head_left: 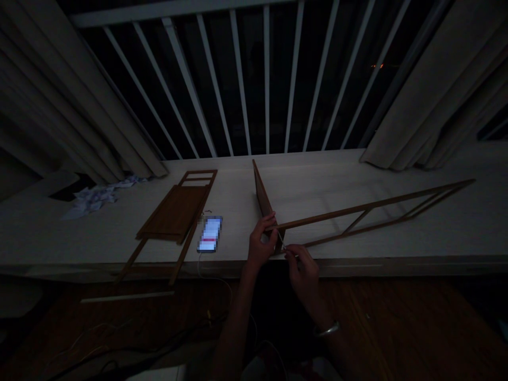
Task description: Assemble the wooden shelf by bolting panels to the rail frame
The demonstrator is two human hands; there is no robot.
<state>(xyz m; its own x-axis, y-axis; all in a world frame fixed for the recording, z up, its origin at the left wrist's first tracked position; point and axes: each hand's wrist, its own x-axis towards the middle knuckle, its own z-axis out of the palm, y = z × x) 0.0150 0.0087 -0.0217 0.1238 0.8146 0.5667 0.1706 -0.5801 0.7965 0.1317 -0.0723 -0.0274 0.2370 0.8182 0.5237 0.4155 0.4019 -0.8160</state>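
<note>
Left hand [261,244] near curled right hand [305,266]

On the window ledge [428,241]: folded chair [172,211], left, legs reaching past the front edge; phone [210,233], just right of it; board [262,197], on edge mid-ledge; leg frame [337,213], extending right from the board. Behind: railing [266,79], between left curtain [79,90] and right curtain [420,100]. Crumpled papers [95,200]: far left.

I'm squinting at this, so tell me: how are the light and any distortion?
In the head view, the room is dim; the phone screen glows brightest, though pixelated; the thin pale rod in the right hand is hard to make out; the railing bars fan apart upward, perhaps lens stretch.
</note>
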